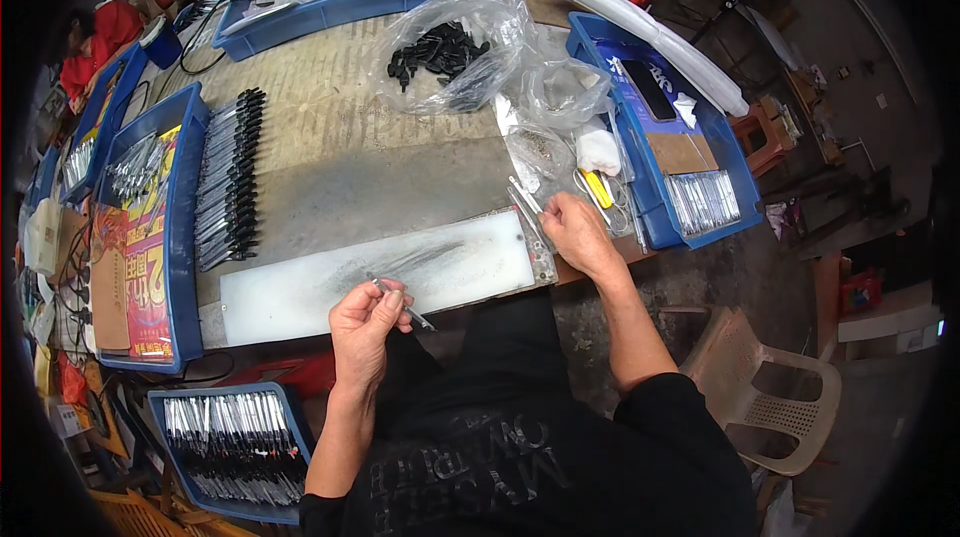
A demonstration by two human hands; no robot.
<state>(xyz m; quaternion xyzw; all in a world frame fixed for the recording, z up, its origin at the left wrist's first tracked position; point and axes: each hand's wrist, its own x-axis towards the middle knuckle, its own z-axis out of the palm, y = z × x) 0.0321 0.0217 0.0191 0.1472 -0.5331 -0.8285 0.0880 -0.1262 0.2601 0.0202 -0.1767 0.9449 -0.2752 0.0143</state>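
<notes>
Above the front edge of the table, my left hand [362,327] pinches a slim silver pen-like tube [420,318], which slants down to the right. Beneath it lies a white board [480,255] with dark grey smudges. My right hand [580,235] is closed just past the board's right end, fingertips pressed together by a thin white stick [524,195] and some slender metal rods. What those fingertips hold is hidden. Close by are a yellow-handled tool [598,189] and a clear bag of tiny parts [540,149].
A row of pens with black ends [228,177] lines the table's left. Black parts fill a clear plastic bag [440,52] at the back. Blue trays stand left [186,237] and right [655,199], one with a phone [648,90]. A tray of pens [235,447] sits lower left; a chair [775,387] stands right.
</notes>
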